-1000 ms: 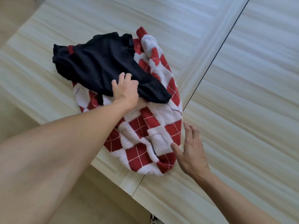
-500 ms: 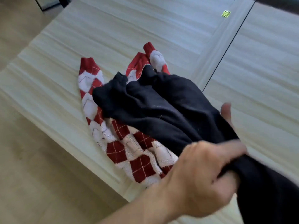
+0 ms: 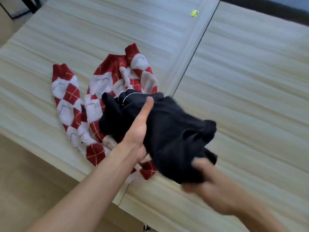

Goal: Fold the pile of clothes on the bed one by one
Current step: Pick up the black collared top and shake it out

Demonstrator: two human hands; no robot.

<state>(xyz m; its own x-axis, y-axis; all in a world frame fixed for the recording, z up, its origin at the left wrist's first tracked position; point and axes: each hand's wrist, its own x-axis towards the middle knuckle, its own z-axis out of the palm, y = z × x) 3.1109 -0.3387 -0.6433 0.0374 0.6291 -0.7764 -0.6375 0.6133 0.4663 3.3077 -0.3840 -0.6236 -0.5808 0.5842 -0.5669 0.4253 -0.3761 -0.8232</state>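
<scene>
The thumb (image 3: 148,106) of the left hand (image 3: 138,133) lies straight along the top of the black garment (image 3: 173,131), and its other fingers are hidden under the cloth, so the hand holds the garment pinched between thumb and unseen fingers. The right hand (image 3: 212,186) is blurred by motion; its fingers (image 3: 198,164) curl over the garment's near edge and grip it, though single fingers are hard to make out. The garment hangs bunched between both hands above the bed (image 3: 250,81), and its shape and kind cannot be told. A thin white beaded string (image 3: 125,97) shows at its far end. Under and behind it the red-and-white argyle sweater (image 3: 71,96) lies crumpled on the bed, partly covered by the garment and the left forearm. A dark seam (image 3: 194,61) divides the pale wood-grain surface into two panels. Near the far edge sits a small yellow-green sticker (image 3: 194,13); its marks are too small to read. Light floor (image 3: 25,178) lies at the near left, and a dark frame (image 3: 31,4) is cut off at the top left corner.
</scene>
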